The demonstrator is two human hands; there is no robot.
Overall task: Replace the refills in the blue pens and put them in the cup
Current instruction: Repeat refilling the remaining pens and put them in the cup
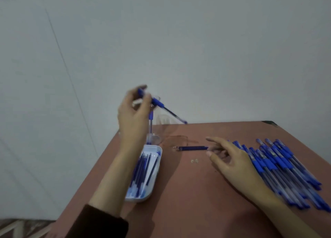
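The left hand [134, 110] pinched a blue pen [158, 103], its axis slanting toward 4 o'clock, the clear cup [155, 138] directly at its 6 o'clock. The right hand [231, 159], loosely spread and empty, lay at 3 o'clock of the loose refills [193, 148].

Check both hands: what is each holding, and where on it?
Left hand grips a blue plastic pen at its upper end. Right hand holds nothing; fingers open beside the thin dark-blue refills on the table.
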